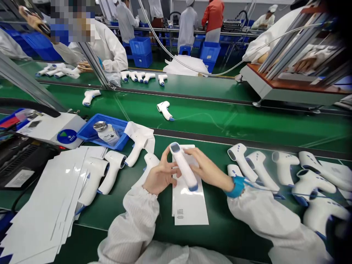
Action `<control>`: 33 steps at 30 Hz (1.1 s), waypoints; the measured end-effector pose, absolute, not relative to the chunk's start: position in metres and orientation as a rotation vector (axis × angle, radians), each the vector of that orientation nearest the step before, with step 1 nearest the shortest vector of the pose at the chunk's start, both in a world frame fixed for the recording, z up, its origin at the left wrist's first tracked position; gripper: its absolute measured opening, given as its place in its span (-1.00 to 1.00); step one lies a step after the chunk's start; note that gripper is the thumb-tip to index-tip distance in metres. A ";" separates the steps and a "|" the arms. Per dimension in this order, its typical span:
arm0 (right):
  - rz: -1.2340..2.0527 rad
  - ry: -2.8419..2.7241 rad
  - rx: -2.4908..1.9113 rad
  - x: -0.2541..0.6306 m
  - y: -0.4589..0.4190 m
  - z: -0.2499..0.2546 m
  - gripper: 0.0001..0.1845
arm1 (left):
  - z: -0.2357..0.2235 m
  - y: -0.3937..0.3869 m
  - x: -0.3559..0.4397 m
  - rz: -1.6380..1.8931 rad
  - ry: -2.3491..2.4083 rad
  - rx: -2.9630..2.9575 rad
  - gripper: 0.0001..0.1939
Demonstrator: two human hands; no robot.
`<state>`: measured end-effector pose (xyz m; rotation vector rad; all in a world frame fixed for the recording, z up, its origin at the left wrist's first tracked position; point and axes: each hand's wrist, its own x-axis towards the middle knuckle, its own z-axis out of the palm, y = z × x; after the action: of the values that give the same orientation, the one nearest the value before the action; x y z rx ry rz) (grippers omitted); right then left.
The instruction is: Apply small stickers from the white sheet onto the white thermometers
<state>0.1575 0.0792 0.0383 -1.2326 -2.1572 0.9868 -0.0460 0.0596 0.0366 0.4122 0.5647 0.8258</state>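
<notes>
A white forehead thermometer [184,167] with a blue-rimmed screen and blue base is held tilted in front of me. My left hand [158,176] grips it from the left near its head, fingers curled. From the other side, my right hand [210,168] has its fingers against the upper body; some fingertips are hidden behind it. A blue wrist strap [235,186] circles my right wrist. Beneath the thermometer lie white printed sheets [191,214] with barcodes. Another thermometer [150,163] rests just beyond my left hand, partly covered by it.
More thermometers [262,168] lie at right, with others [112,170] at left beside stacked white sheets [46,205]. A blue tray [90,128] holds a metal-capped bottle [107,132]. Thermometers [165,110] lie on the green conveyor [209,117]. A co-worker [110,46] stands across it.
</notes>
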 end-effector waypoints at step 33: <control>0.687 -2.065 -1.445 0.141 -0.003 -0.013 -0.85 | 0.006 0.032 -0.029 0.982 1.097 0.890 -0.25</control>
<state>0.1406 -0.0028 -0.0134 -1.4446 -2.0648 0.6870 -0.0292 0.0315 0.0062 0.8903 1.0973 0.9822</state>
